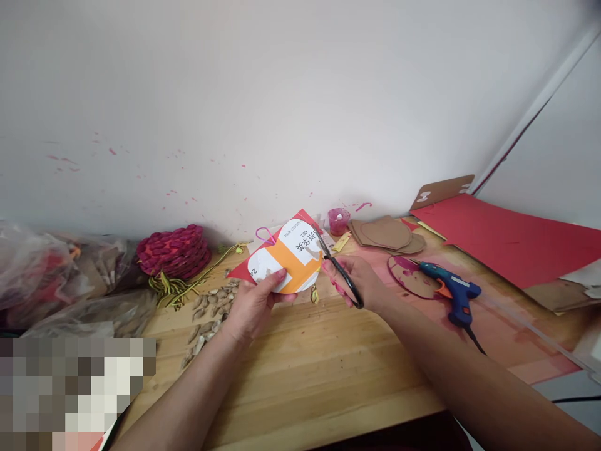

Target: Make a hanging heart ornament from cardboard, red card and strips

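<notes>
My left hand grips a heart-shaped card by its lower left edge, thumb on top. The card is white and orange with printed characters, backed by red paper that sticks out beyond its outline. A pink loop rises at the notch of the heart. In my right hand is a pair of black-handled scissors, my fingers in the handles. The blades lie at the right edge of the card; how far apart they are is hard to make out.
Left are plastic bags, a stack of pink-red pieces with yellow-green cord, and peanut shells. Behind stands a pink cup. Brown cardboard pieces, a blue glue gun and red sheets lie right.
</notes>
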`<state>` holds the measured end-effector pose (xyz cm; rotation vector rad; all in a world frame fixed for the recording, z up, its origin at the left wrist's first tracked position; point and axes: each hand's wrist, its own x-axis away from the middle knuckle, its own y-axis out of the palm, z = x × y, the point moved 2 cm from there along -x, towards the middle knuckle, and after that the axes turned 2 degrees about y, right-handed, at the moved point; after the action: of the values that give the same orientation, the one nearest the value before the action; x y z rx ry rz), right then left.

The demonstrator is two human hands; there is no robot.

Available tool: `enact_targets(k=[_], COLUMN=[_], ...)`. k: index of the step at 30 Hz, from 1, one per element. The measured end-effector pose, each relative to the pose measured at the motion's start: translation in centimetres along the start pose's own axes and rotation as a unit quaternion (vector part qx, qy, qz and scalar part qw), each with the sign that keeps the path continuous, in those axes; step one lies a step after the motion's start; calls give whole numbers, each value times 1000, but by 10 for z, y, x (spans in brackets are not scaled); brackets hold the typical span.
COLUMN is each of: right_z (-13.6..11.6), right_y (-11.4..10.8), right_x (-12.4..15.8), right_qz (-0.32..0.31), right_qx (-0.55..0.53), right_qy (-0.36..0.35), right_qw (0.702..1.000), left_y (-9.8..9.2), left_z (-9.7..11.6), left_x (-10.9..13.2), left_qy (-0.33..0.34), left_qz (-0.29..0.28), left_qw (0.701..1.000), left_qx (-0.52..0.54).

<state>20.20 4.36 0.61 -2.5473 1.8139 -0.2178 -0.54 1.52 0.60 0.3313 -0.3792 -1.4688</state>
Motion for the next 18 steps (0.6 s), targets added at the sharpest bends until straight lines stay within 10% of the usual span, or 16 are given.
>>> enact_targets(k=[18], right_z=[-6], right_y=[6], right_x=[5], right_qz=[12], right_qx=[39], right_qy=[-29], right_qw=[999], left_y=[-1], left_z=[0], left_x=[-3], left_qy=[37], left_qz=[96], left_qw=[992], left_qx=[78])
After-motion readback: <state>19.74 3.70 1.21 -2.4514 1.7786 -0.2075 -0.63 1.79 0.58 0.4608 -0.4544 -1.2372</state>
